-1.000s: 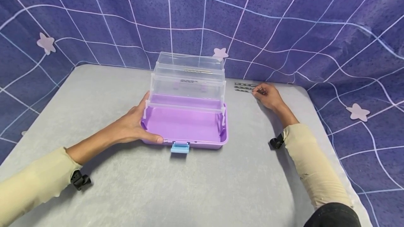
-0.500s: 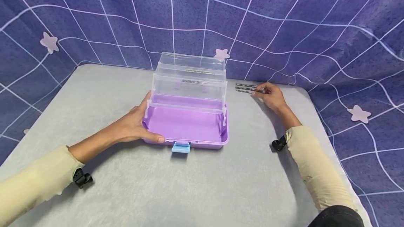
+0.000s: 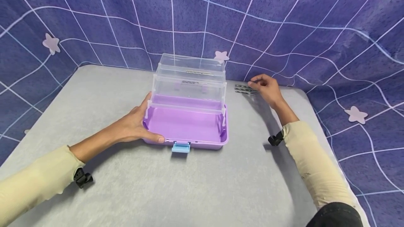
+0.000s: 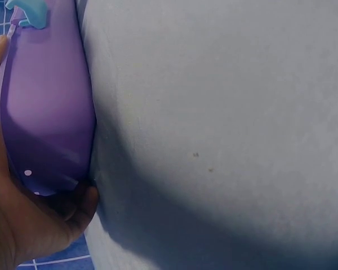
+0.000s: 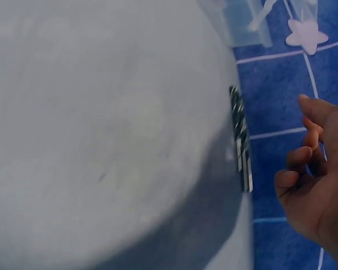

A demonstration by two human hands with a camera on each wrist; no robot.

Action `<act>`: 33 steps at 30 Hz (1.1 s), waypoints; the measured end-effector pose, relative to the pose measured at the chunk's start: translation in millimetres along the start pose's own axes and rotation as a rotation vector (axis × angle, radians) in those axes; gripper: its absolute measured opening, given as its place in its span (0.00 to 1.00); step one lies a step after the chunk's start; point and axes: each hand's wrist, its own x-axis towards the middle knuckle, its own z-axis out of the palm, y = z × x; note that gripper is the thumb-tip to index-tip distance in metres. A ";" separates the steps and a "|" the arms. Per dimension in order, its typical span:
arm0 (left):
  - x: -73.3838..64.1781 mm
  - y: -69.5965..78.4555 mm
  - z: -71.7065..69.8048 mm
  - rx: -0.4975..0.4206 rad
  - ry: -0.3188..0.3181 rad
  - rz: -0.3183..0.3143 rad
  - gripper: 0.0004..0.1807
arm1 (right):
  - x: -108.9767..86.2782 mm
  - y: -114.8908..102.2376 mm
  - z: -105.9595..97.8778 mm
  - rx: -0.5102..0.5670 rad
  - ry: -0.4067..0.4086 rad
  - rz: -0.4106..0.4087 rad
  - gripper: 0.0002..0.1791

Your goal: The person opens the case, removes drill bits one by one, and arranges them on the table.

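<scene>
Drill bits [image 3: 245, 89], three, lie side by side on worktop [image 3: 202, 185], right of toolbox [image 3: 186, 125], beneath right hand [image 3: 267, 89]; its fingers [image 5: 299, 158] loosely curled, apart from bits, holding nothing. Left hand [image 3: 134, 126] grips toolbox's left end, thumb at front.

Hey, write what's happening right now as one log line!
left hand: grips purple box | right hand: near drill bits, holding nothing visible | box: open, clear trays tiered | drill bits: on gray table
</scene>
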 end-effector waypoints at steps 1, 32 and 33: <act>-0.2 -0.1 0.0 0.002 0.000 -0.001 0.95 | 1.1 -3.3 1.4 0.014 -0.007 -0.003 0.23; -0.4 1.3 0.7 -0.046 -0.009 0.022 0.94 | 32.6 -116.9 56.6 0.051 -0.176 -0.144 0.17; -0.4 1.5 0.8 -0.047 -0.008 0.025 0.94 | 34.0 -117.8 58.3 0.049 -0.185 -0.142 0.18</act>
